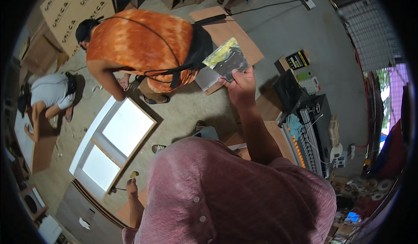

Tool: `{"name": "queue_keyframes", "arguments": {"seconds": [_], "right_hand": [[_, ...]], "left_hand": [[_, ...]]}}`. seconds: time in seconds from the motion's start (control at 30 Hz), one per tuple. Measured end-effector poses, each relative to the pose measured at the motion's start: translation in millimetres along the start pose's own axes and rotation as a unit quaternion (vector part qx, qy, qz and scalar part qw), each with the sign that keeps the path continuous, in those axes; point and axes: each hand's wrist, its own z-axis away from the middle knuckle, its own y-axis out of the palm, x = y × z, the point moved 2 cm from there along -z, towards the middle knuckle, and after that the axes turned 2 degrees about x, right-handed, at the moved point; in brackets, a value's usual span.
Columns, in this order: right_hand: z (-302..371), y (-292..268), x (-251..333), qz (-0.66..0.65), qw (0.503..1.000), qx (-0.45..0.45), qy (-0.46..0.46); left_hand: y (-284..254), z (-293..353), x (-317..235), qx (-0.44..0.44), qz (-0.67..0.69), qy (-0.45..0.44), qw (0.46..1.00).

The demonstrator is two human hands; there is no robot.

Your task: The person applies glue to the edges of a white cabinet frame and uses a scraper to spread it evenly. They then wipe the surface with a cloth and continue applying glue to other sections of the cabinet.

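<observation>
In my raised right hand (240, 85) is a dark flat plate (230, 65), gripped at its near edge with the thumb on top. Yellow paste (222, 52) is smeared along the plate's far edge, with pale streaks below it. Low on the left, my left hand (132, 188) is closed round a small tool (134, 174) with a yellowish end; its kind is too small to make out. Just beyond that hand lies a wooden frame with white panels (128, 126), split by a crossbar.
A person in an orange shirt (143, 43) bends over the frame's far end. Farther left, another person (50, 91) crouches at a wooden box (43, 150). Plywood sheets (235, 30) lie ahead on the floor. At right stand a black case (322, 113) and a cardboard box (294, 61).
</observation>
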Motion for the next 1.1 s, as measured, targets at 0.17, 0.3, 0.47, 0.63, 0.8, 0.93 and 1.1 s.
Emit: {"name": "queue_keyframes", "arguments": {"seconds": [0.17, 0.3, 0.47, 0.63, 0.8, 0.93, 1.1], "right_hand": [[-24, -87, 20, -0.009, 0.998, -0.064, 0.009], [-31, -154, 46, -0.033, 0.994, -0.098, -0.020], [-59, -220, 70, -0.063, 0.991, -0.117, -0.014], [-61, -298, 84, 0.001, 0.986, -0.164, -0.013], [-70, -300, 101, 0.158, 0.965, -0.207, -0.026], [-65, -343, 87, 0.200, 0.961, -0.176, -0.074], [-45, -310, 103, 0.225, 0.948, -0.206, -0.090]], "left_hand": [[9, -1, -63, -0.003, -0.144, 0.077, 0.987], [49, 8, -113, 0.040, -0.067, 0.083, 0.993], [108, -11, -120, -0.002, -0.308, 0.341, 0.888], [126, 116, -402, 0.063, 0.014, 0.117, 0.991], [106, 167, -568, 0.236, 0.654, 0.091, 0.713], [108, 167, -664, 0.391, 0.728, 0.168, 0.537], [122, 153, -689, 0.462, 0.711, 0.150, 0.509]]}}
